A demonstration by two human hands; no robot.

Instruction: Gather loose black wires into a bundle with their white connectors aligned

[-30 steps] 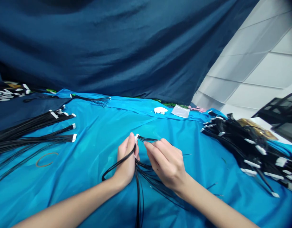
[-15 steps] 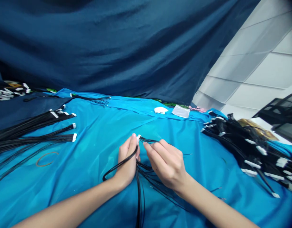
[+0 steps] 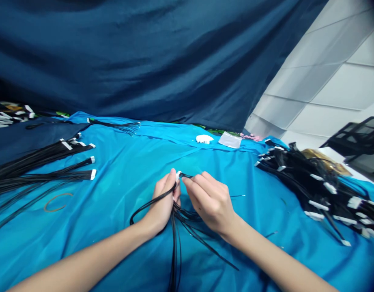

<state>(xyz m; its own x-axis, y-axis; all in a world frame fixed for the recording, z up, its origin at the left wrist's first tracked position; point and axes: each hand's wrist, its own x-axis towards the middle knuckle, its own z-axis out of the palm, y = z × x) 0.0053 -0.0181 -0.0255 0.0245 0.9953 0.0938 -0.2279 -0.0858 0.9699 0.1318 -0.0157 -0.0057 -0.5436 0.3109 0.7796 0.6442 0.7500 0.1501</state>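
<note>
My left hand [image 3: 164,200] is closed around a white connector [image 3: 178,175], whose tip shows above the thumb, and a bundle of black wires [image 3: 174,251] hanging down below the palm. One thick black loop bulges out to the left, over the back of that hand. Just right of the connector, my right hand [image 3: 209,198] pinches thin black wires [image 3: 185,175] that run out of the connector's side. Other wires of the bundle fan out beneath my right hand toward the lower right.
Black cable bundles with white connectors [image 3: 93,174] lie at the left, near a tan ring [image 3: 58,194]. A larger cable pile [image 3: 311,178] is at the right. Behind are a white pile [image 3: 204,139], a clear bag [image 3: 230,140] and another bundle [image 3: 114,123] on blue cloth [image 3: 138,162].
My right hand has moved slightly left, closer to the connector. The wires below the hands have shifted a little. The whole view has moved slightly.
</note>
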